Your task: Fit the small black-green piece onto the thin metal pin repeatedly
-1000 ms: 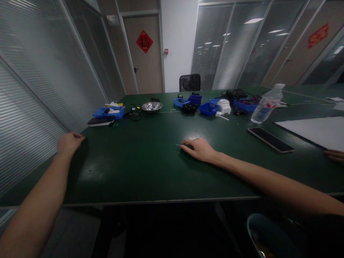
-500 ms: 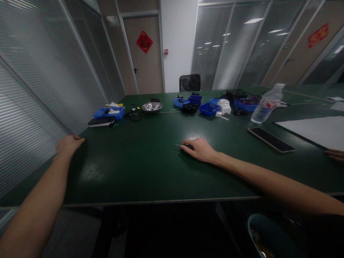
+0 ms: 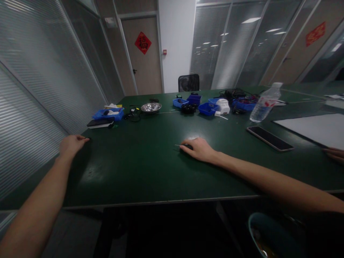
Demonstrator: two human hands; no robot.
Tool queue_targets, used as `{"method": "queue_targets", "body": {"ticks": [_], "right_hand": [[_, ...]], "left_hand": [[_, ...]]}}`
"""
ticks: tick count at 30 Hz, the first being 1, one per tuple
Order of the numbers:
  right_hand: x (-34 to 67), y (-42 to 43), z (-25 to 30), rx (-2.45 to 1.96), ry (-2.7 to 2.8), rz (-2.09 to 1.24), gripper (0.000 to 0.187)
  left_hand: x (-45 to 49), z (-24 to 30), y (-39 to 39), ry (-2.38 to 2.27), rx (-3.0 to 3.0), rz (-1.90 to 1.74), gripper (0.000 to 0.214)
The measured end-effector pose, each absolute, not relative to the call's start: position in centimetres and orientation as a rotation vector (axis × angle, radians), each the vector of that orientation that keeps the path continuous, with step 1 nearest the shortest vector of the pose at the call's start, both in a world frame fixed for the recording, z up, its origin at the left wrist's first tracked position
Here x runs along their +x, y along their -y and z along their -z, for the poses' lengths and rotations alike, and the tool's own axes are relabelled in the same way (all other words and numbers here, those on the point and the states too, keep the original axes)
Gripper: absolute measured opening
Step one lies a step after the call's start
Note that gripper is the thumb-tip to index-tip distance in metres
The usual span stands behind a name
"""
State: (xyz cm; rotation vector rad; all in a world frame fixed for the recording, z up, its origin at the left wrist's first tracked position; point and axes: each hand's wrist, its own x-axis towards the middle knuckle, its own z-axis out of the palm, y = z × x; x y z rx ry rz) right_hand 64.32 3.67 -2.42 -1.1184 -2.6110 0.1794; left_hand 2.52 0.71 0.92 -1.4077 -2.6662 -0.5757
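My left hand (image 3: 72, 145) is over the left end of the green table (image 3: 129, 157). Its thumb and fingers are pinched on a small dark piece (image 3: 88, 138), too small to name. Resting on the table's middle, my right hand (image 3: 199, 148) is closed around a small screwdriver (image 3: 188, 146). The dark handle is partly hidden by the fingers, and its thin metal shaft points left. The black notebook (image 3: 99, 123) lies just beyond my left hand.
At the back stand a metal bowl (image 3: 151, 108), blue trays (image 3: 208, 109) and a bundle of black cables (image 3: 189, 108). To the right are a tilted water bottle (image 3: 264, 104), a phone (image 3: 270, 138), a white board (image 3: 317, 127) and another person's hand (image 3: 334, 154). Below is a bin (image 3: 251, 225).
My left hand has shifted slightly right, and the small dark piece now shows at its fingertips. My right hand stays in place with the screwdriver.
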Motion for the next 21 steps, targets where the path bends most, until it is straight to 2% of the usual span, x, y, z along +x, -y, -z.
{"method": "queue_targets", "body": {"ticks": [3, 8, 17, 21], "right_hand": [[64.3, -3.6, 2.4, -1.106, 2.606, -0.168, 0.047], [64.3, -3.6, 2.5, -1.106, 2.593, -0.164, 0.046], [64.4, -3.2, 2.3, -1.044, 2.596, -0.187, 0.046], [64.6, -3.0, 2.6, -0.867, 2.565, -0.196, 0.046]], "left_hand": [[2.6, -1.0, -0.9, 2.784, -1.312, 0.465, 0.039], [6.4, -0.5, -2.3, 2.554, -1.724, 0.510, 0.044], [27.9, 1.0, -2.4, 1.756, -2.921, 0.810, 0.038], [34.5, 1.2, -0.7, 1.502, -3.156, 0.830, 0.030]]}}
